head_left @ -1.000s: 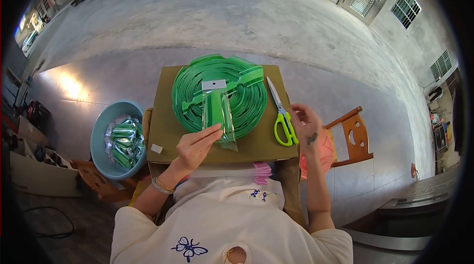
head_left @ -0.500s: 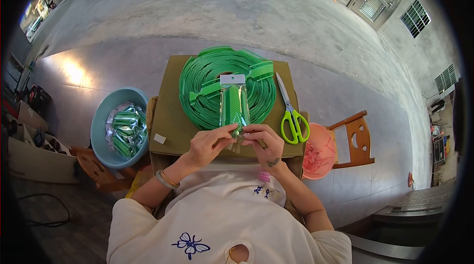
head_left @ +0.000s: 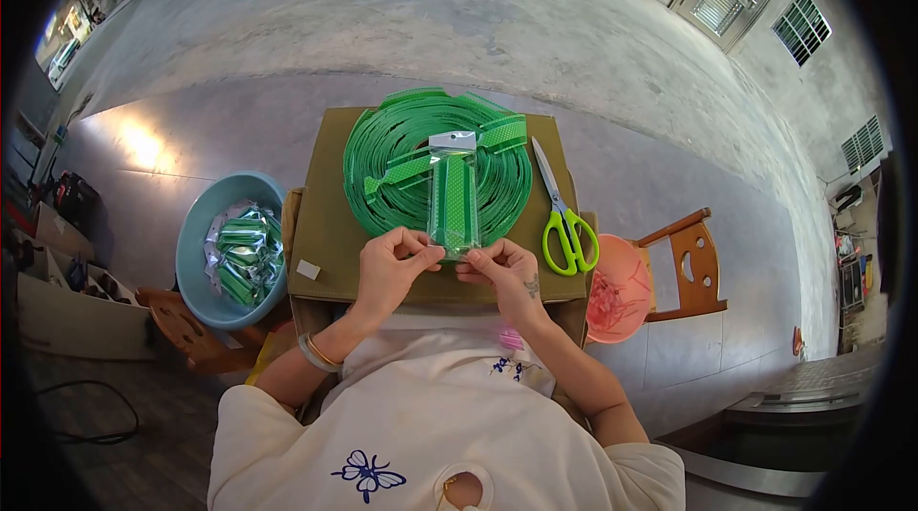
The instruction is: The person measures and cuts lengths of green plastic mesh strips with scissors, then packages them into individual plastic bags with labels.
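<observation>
A clear plastic packet (head_left: 453, 191) with green dotted ribbon inside and a white header lies over a big coil of green ribbon (head_left: 382, 167) on a brown cardboard box top (head_left: 330, 224). My left hand (head_left: 387, 267) pinches the packet's bottom left corner. My right hand (head_left: 502, 272) pinches its bottom right corner. Both hands press the packet's lower edge together.
Green-handled scissors (head_left: 564, 224) lie on the box to the right of the coil. A blue basin (head_left: 201, 234) with several filled packets stands at the left. A pink basket (head_left: 617, 296) sits on a wooden chair (head_left: 693, 262) at the right. A small white tag (head_left: 308, 269) lies on the box.
My right hand came from beside the scissors to the packet's bottom edge. Both hands now hold that edge, and the packet lies straighter over the coil.
</observation>
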`<state>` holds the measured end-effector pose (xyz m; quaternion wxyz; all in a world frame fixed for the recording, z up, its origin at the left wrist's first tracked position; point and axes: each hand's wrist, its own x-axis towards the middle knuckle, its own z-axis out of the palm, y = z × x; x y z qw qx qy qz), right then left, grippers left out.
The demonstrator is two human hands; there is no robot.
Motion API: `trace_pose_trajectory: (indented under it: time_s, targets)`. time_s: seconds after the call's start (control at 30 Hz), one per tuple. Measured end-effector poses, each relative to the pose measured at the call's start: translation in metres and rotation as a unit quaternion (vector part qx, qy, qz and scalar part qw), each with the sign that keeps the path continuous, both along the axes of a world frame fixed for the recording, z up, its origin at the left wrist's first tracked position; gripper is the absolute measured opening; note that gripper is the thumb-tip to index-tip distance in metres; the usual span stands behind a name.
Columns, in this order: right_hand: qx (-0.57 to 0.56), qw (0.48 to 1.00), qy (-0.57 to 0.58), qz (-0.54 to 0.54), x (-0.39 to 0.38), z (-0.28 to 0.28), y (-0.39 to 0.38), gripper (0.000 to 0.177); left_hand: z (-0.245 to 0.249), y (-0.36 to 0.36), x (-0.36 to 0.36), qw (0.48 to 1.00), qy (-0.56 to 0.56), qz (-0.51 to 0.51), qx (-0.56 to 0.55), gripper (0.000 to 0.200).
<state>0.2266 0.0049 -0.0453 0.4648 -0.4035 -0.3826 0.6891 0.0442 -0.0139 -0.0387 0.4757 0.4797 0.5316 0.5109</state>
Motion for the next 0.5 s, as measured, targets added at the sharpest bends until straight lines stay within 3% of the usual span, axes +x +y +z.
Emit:
trace_pose_trajectory:
  time_s: [0.2,0.4,0.5]
  targets:
    - [-0.013,1.000,0.009,-0.009,0.013,-0.006,0.007,0.014,0.007,0.004,-0.012,0.969,-0.227,-0.013,-0.098,0.018]
    - [0.003,1.000,0.010,0.014,0.015,-0.011,0.006,0.014,0.015,0.000,0.000,0.975,-0.139,-0.160,-0.069,0.015]
    - [0.018,1.000,0.004,0.022,0.016,-0.011,0.005,0.013,-0.002,0.005,0.008,0.986,-0.106,-0.131,0.001,0.016]
